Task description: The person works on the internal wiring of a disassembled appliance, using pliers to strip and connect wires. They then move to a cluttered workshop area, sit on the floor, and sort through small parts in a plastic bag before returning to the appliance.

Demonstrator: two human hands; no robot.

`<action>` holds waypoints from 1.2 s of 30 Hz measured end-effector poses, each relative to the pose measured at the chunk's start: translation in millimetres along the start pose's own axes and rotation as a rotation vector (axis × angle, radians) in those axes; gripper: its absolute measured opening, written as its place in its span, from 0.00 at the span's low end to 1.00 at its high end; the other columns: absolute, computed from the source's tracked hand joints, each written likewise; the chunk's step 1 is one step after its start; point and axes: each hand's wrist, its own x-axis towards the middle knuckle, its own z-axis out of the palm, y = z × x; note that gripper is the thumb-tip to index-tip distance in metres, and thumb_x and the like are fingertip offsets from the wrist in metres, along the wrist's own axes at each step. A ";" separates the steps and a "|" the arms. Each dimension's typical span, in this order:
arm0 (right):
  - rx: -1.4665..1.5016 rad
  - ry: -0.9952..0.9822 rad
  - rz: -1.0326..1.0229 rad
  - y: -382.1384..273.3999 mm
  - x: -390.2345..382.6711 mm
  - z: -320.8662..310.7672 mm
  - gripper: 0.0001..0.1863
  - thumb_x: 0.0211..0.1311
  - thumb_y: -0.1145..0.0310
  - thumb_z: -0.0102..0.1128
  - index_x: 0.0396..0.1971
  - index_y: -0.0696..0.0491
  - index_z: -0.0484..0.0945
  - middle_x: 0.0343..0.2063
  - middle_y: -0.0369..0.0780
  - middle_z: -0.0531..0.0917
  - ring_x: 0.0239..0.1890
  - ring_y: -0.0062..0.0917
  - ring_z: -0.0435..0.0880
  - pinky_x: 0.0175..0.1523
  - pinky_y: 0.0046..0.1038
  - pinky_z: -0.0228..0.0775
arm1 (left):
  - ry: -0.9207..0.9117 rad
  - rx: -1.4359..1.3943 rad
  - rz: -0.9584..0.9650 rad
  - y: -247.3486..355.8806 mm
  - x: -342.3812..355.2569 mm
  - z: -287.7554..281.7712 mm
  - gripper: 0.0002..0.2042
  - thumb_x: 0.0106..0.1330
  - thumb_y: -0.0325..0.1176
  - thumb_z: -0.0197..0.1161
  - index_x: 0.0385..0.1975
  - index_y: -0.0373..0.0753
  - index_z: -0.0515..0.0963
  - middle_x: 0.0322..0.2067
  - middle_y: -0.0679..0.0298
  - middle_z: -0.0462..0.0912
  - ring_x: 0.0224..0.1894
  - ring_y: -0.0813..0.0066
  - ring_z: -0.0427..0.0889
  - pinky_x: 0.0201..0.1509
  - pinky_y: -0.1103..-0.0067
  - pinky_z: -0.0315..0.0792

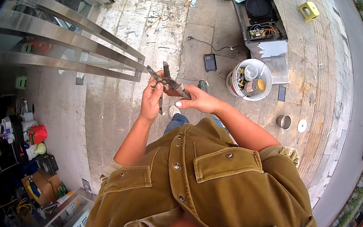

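Dark, worn pliers (173, 84) with spread jaws are in front of my body, between both hands. My left hand (151, 100) is closed around their middle, the thumb pressed on the metal near the pivot. My right hand (200, 100) grips one handle, its thumb lying along the lower side. The other handle points down past my left fingers. Just beyond the tool's left tip are the ends of metal rails (123, 68); I cannot tell whether they touch.
A white bucket (231, 84) of small items stands ahead right, beside an opened black appliance (241, 12) with exposed wires. Around them lie a black tray (210, 62), a cable (208, 45), a phone (282, 93), a metal ring (283, 122) and a white disc (302, 125). A yellow stool (308, 11) stands far right.
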 end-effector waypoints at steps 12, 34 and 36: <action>0.399 0.524 0.034 -26.4 105.6 -55.3 0.28 0.58 0.55 0.56 0.55 0.54 0.63 0.50 0.37 0.70 0.53 0.21 0.68 0.53 0.30 0.63 | -0.339 0.117 -0.246 -26.8 207.5 2.9 0.22 0.69 0.50 0.44 0.44 0.36 0.73 0.29 0.70 0.72 0.29 0.87 0.70 0.33 0.89 0.65; 0.799 1.313 -0.146 -70.9 136.3 -359.8 0.20 0.57 0.58 0.58 0.45 0.52 0.70 0.36 0.37 0.77 0.39 0.25 0.78 0.42 0.31 0.70 | -1.000 0.956 0.091 -138.3 643.5 101.1 0.08 0.62 0.30 0.57 0.39 0.37 0.78 0.36 0.60 0.79 0.38 0.70 0.78 0.43 0.78 0.71; 0.881 1.405 -0.223 -62.3 130.3 -364.9 0.20 0.57 0.58 0.58 0.45 0.53 0.70 0.35 0.37 0.77 0.38 0.25 0.78 0.42 0.30 0.70 | -1.197 0.951 0.209 -144.8 669.6 154.6 0.08 0.61 0.30 0.57 0.38 0.40 0.79 0.37 0.59 0.79 0.39 0.62 0.78 0.43 0.74 0.71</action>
